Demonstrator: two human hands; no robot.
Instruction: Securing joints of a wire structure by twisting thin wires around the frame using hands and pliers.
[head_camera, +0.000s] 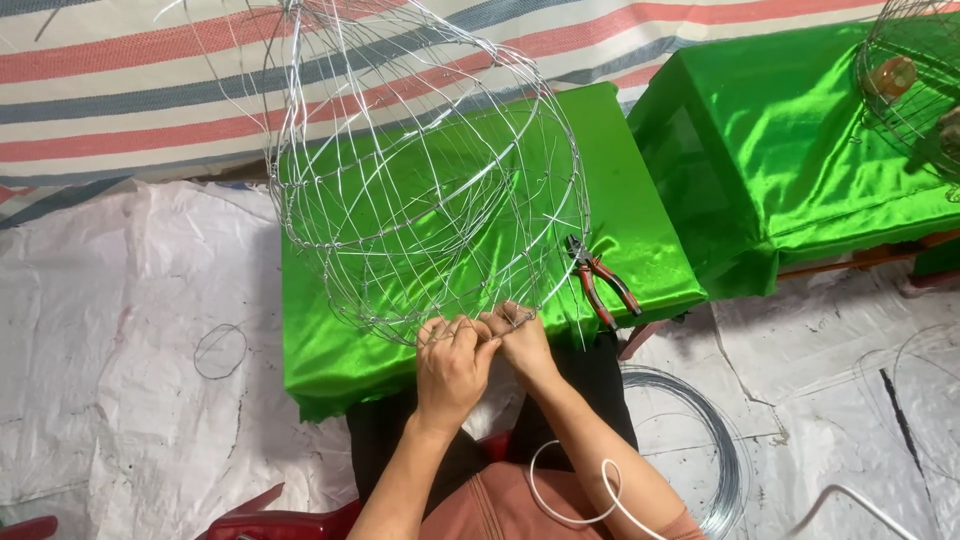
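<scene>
Green satin table (640, 250) stands on white floor sheeting (120, 400).

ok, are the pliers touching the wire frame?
Cannot tell. In the head view the pliers lie on the green cloth with their tip right at the wire frame's edge; wires overlap there.

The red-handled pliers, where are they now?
In the head view, the red-handled pliers lie on the green cloth, right of the wire frame, beyond the right hand.
</scene>
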